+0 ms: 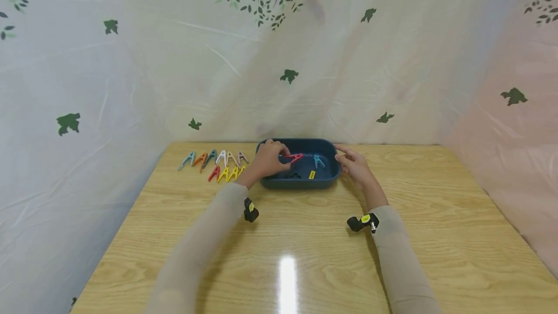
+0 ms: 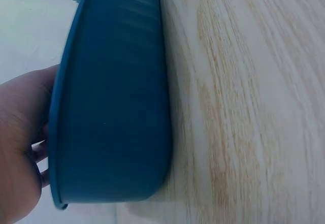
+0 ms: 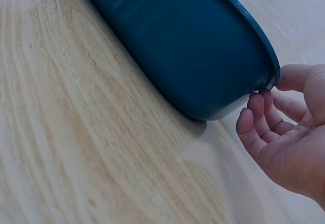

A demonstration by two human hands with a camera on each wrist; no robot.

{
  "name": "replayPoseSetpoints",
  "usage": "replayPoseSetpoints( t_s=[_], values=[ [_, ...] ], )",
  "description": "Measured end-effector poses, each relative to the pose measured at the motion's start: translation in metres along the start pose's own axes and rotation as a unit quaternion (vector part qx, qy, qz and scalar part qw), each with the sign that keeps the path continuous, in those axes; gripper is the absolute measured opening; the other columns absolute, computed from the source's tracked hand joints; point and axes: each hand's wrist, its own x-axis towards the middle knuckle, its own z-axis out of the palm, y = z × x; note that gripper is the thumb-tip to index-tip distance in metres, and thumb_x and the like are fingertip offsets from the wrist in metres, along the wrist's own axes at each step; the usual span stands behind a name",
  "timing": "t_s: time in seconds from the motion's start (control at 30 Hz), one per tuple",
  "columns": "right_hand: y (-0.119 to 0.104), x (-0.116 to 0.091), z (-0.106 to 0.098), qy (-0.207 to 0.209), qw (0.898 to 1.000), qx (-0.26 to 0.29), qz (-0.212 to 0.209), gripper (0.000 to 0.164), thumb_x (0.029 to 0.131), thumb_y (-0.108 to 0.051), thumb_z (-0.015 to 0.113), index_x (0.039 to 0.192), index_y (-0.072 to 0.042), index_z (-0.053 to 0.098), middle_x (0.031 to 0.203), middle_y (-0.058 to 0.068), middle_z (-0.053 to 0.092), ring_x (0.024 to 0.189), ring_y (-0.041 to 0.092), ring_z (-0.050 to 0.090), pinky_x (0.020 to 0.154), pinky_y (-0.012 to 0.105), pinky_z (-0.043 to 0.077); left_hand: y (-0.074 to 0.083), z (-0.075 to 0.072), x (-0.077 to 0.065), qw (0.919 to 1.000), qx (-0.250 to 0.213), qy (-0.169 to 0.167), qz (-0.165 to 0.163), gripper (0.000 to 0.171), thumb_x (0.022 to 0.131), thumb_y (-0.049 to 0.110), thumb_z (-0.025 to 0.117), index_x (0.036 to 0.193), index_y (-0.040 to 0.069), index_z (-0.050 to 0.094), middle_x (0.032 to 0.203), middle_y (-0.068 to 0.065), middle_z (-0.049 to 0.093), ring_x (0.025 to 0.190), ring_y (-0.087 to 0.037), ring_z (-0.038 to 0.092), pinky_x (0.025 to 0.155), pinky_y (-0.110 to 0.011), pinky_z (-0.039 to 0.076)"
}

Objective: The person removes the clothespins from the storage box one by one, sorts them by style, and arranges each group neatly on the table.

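My left hand reaches over the left end of a dark blue tray and pinches a red clothespin between thumb and fingers, above the tray floor. A light blue clothespin lies inside, toward the right. With thumb and fingers, my right hand holds the rim at the tray's right end; the right wrist view shows its thumb on top and curled fingers beneath. In the left wrist view, the tray wall hides the left fingertips and the red clothespin.
Left of the tray, several clothespins stand in two rows: light blue, orange, white and others behind, red and yellow in front. A yellow label is in the tray. A patterned curtain borders the wooden table.
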Motion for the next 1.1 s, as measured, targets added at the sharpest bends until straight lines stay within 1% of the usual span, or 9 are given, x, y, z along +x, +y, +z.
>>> replayPoseSetpoints(
  t_s=[0.17, 0.37, 0.47, 0.57, 0.63, 0.73, 0.9, 0.97, 1.1],
  values=[
    [0.000, 0.000, 0.000, -0.001, 1.000, 0.001, -0.002, 0.051, 0.104, -0.010, 0.054, 0.153, -0.001, 0.042, 0.087, -0.004, 0.058, 0.068, 0.006, 0.050, 0.070, 0.022, 0.050, -0.005, -0.009, -0.007, 0.9987, -0.024, 0.041, 0.017, 0.029, 0.082, 0.026, 0.083, 0.103, 0.008, 0.072, 0.104, -0.007, 0.072, 0.104, -0.026, 0.058, 0.097, -0.043, 0.045],
    [0.009, 0.006, -0.002, 0.001, 1.000, 0.014, -0.015, 0.051, 0.105, -0.009, 0.053, 0.153, 0.000, 0.041, 0.089, -0.005, 0.059, 0.071, 0.003, 0.055, 0.068, 0.019, 0.050, -0.013, -0.023, -0.019, 0.9950, -0.082, 0.057, 0.004, 0.030, 0.083, 0.024, 0.083, 0.105, 0.007, 0.071, 0.106, -0.009, 0.071, 0.108, -0.030, 0.059, 0.099, -0.044, 0.046],
    [0.009, 0.006, -0.002, 0.000, 1.000, 0.013, -0.017, 0.052, 0.105, -0.009, 0.053, 0.154, 0.000, 0.040, 0.088, -0.005, 0.059, 0.071, 0.003, 0.054, 0.068, 0.019, 0.050, -0.019, -0.031, -0.026, 0.9929, -0.096, 0.070, -0.001, 0.030, 0.084, 0.025, 0.082, 0.106, 0.007, 0.071, 0.108, -0.010, 0.071, 0.112, -0.032, 0.058, 0.101, -0.045, 0.046],
    [0.003, 0.003, -0.001, -0.005, 1.000, 0.018, -0.014, 0.052, 0.104, -0.006, 0.053, 0.154, 0.002, 0.039, 0.088, -0.004, 0.060, 0.070, 0.004, 0.054, 0.067, 0.020, 0.050, -0.025, -0.038, -0.034, 0.9907, -0.100, 0.091, -0.016, 0.030, 0.085, 0.024, 0.081, 0.107, 0.008, 0.071, 0.110, -0.010, 0.072, 0.117, -0.031, 0.055, 0.104, -0.048, 0.044],
    [0.006, 0.005, -0.002, -0.005, 1.000, 0.021, -0.015, 0.052, 0.104, -0.007, 0.053, 0.153, 0.002, 0.040, 0.087, -0.005, 0.060, 0.069, 0.003, 0.054, 0.067, 0.020, 0.050, -0.032, -0.040, -0.040, 0.9887, -0.095, 0.113, -0.021, 0.028, 0.085, 0.023, 0.080, 0.106, 0.007, 0.072, 0.110, -0.010, 0.072, 0.118, -0.032, 0.055, 0.105, -0.050, 0.043],
    [0.012, 0.009, -0.004, 0.001, 1.000, 0.018, -0.018, 0.051, 0.105, -0.010, 0.054, 0.153, -0.001, 0.042, 0.085, -0.007, 0.059, 0.067, 0.003, 0.051, 0.067, 0.020, 0.049, -0.040, -0.044, -0.048, 0.9827, -0.104, 0.151, -0.026, 0.027, 0.084, 0.019, 0.082, 0.105, 0.008, 0.072, 0.109, -0.010, 0.073, 0.115, -0.032, 0.054, 0.101, -0.051, 0.044],
    [0.021, 0.014, -0.006, 0.006, 0.999, 0.005, -0.034, 0.051, 0.105, -0.014, 0.055, 0.153, -0.003, 0.043, 0.082, -0.011, 0.055, 0.065, 0.003, 0.046, 0.067, 0.020, 0.047, -0.055, -0.048, -0.063, 0.9716, -0.108, 0.210, -0.014, 0.029, 0.078, 0.014, 0.084, 0.102, 0.005, 0.072, 0.103, -0.013, 0.073, 0.109, -0.037, 0.057, 0.098, -0.053, 0.045],
    [0.023, 0.014, -0.006, 0.005, 0.999, 0.004, -0.037, 0.051, 0.105, -0.014, 0.055, 0.153, -0.002, 0.043, 0.081, -0.011, 0.054, 0.065, 0.003, 0.045, 0.067, 0.020, 0.046, -0.063, -0.047, -0.069, 0.9701, -0.095, 0.223, -0.011, 0.029, 0.078, 0.015, 0.083, 0.102, 0.004, 0.071, 0.102, -0.014, 0.072, 0.108, -0.037, 0.057, 0.098, -0.053, 0.044],
    [0.022, 0.014, -0.006, 0.008, 0.999, 0.005, -0.031, 0.049, 0.105, -0.013, 0.055, 0.152, -0.003, 0.045, 0.079, -0.011, 0.053, 0.064, 0.004, 0.043, 0.067, 0.022, 0.045, -0.080, -0.046, -0.083, 0.9705, -0.080, 0.226, -0.024, 0.032, 0.077, 0.015, 0.084, 0.103, 0.002, 0.070, 0.104, -0.015, 0.072, 0.108, -0.036, 0.056, 0.098, -0.053, 0.042]
  ],
)
